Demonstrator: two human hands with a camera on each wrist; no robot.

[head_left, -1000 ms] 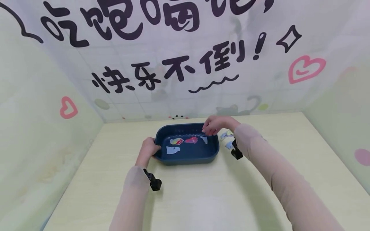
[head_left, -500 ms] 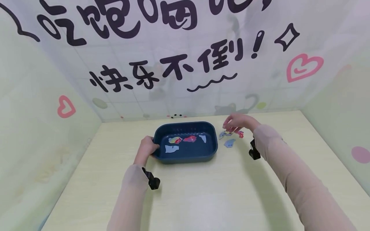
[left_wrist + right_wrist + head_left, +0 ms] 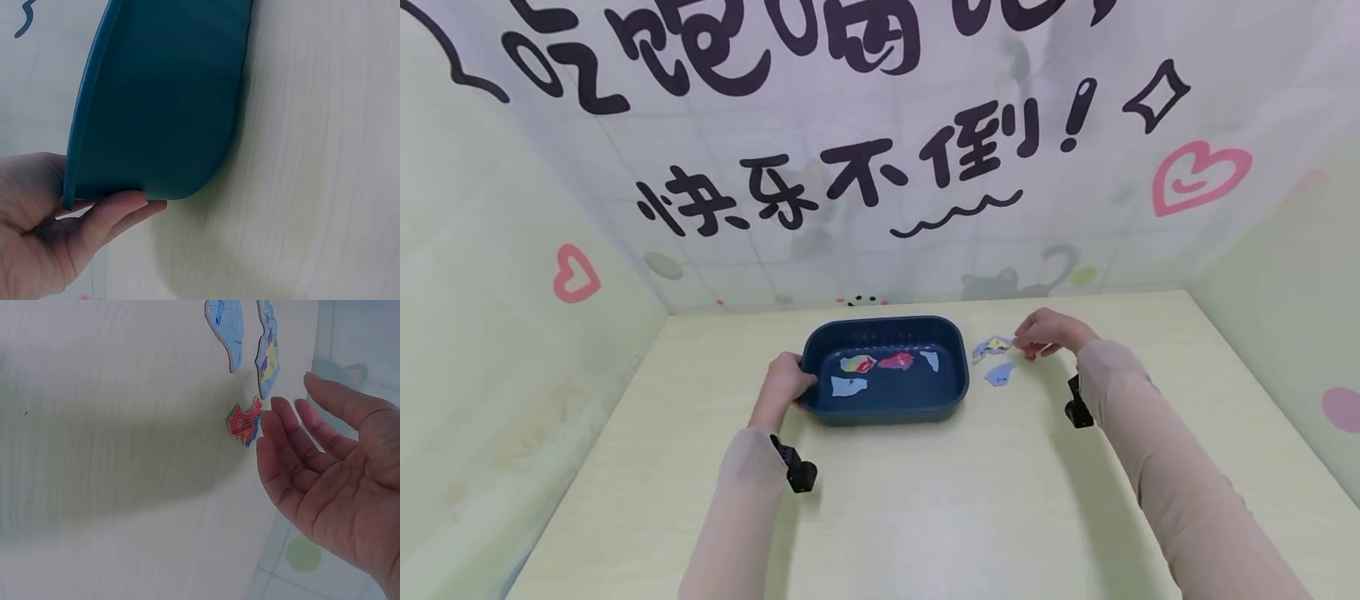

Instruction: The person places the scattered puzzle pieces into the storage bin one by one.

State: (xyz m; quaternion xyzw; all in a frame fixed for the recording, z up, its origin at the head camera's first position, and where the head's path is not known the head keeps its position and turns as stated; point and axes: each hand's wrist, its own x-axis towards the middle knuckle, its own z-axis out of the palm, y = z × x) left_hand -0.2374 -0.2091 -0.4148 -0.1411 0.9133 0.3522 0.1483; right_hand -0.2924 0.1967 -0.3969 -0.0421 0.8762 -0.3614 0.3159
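Red puzzle piece (image 3: 242,425) lies at the fingertips of the right hand (image 3: 337,478), nearer, loosely spread, empty; left hand (image 3: 784,385) grips blue tray (image 3: 887,414) at its left end.

On my wood-grain bench (image 3: 895,508), near the far edge, sits a dark-blue tray (image 3: 883,416); toward the right edge from it lie a light-blue jigsaw piece (image 3: 1000,374), a blue-and-yellow jigsaw piece (image 3: 993,347) and a red jigsaw piece (image 3: 242,424).

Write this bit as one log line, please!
left hand: holds blue tray | right hand: beside red piece | inside blue tray: four pieces
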